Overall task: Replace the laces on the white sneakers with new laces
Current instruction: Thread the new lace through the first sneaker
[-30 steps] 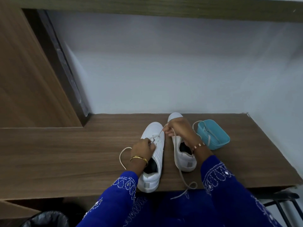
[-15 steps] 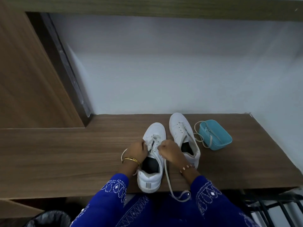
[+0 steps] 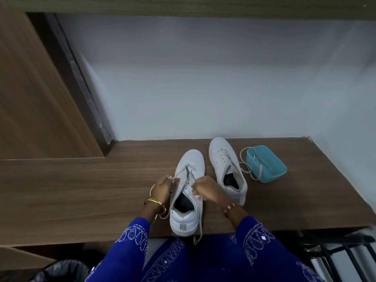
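At the near edge of the wooden shelf (image 3: 81, 190), a lace (image 3: 200, 222) is pinched on either side of the nearer white sneaker (image 3: 186, 200) by the left hand (image 3: 162, 187) and right hand (image 3: 205, 189), while the second sneaker (image 3: 225, 167) and a blue tub (image 3: 266, 165) with a lace draped over it are set farther back.

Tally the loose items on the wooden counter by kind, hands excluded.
White sneakers: 2, near sneaker, far sneaker
Laces: 2, lace in near sneaker, lace by tub
Blue tub: 1
Total: 5

blue embroidered sleeves (image 3: 130, 239), gold bangle (image 3: 155, 201), beaded bracelet (image 3: 231, 206)
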`<state>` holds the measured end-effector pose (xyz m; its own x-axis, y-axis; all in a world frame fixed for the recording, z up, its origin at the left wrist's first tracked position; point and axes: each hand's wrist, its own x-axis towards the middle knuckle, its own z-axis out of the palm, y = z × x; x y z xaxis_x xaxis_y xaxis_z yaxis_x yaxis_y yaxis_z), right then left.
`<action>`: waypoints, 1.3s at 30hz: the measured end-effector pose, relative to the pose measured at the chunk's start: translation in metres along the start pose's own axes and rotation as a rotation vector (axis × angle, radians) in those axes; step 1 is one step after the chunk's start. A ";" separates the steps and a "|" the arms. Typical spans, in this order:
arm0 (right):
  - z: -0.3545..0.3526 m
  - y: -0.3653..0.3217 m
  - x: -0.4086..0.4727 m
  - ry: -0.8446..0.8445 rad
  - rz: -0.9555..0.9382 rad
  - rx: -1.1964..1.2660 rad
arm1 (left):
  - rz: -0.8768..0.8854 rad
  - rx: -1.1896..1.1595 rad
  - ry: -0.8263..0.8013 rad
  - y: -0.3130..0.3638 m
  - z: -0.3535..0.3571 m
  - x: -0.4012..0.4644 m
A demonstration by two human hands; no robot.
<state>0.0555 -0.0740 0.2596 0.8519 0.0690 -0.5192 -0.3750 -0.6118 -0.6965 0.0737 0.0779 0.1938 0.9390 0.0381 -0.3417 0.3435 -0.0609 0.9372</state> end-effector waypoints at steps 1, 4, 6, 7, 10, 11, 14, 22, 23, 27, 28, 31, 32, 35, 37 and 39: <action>-0.007 -0.001 -0.003 -0.020 0.025 0.115 | -0.001 -0.001 -0.026 0.008 0.000 -0.004; -0.030 -0.005 -0.016 -0.083 0.015 0.432 | 0.073 0.189 -0.038 0.030 0.002 -0.008; -0.044 -0.011 -0.023 -0.058 -0.054 0.511 | 0.133 0.177 -0.014 0.043 0.002 -0.007; -0.051 -0.017 -0.025 -0.034 -0.086 0.533 | 0.147 0.129 -0.009 0.050 0.001 -0.007; -0.070 -0.038 -0.030 0.009 -0.190 0.603 | 0.184 -0.008 0.019 0.070 -0.006 -0.005; -0.075 -0.044 -0.032 0.010 -0.224 0.632 | 0.203 -0.022 0.044 0.078 -0.008 -0.006; -0.088 -0.061 -0.041 0.022 -0.314 0.706 | 0.260 -0.026 0.165 0.096 -0.017 -0.007; -0.106 -0.086 -0.059 0.044 -0.521 0.779 | 0.374 -0.112 0.331 0.136 -0.037 -0.015; -0.106 -0.088 -0.060 0.049 -0.544 0.775 | 0.407 -0.040 0.363 0.138 -0.037 -0.016; -0.101 -0.094 -0.060 0.057 -0.596 0.698 | 0.360 0.567 0.379 0.134 -0.033 -0.017; -0.099 -0.095 -0.060 0.054 -0.602 0.682 | 0.332 0.699 0.351 0.129 -0.029 -0.017; -0.088 -0.098 -0.058 0.050 -0.616 0.667 | 0.455 0.643 0.214 0.120 -0.010 -0.025; -0.085 -0.098 -0.058 0.048 -0.618 0.667 | 0.480 0.517 0.120 0.117 -0.002 -0.030; -0.079 -0.100 -0.056 0.058 -0.618 0.664 | 0.397 0.133 -0.197 0.111 0.023 -0.045; -0.079 -0.099 -0.054 0.088 -0.616 0.673 | 0.291 -0.050 -0.323 0.109 0.032 -0.049; -0.081 -0.098 -0.053 0.122 -0.613 0.700 | 0.268 -0.049 -0.418 0.109 0.035 -0.052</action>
<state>0.0764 -0.0818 0.3952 0.9913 0.1146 0.0648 0.0509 0.1202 -0.9914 0.0631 0.0349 0.3112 0.9234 -0.3757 -0.0782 0.0979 0.0335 0.9946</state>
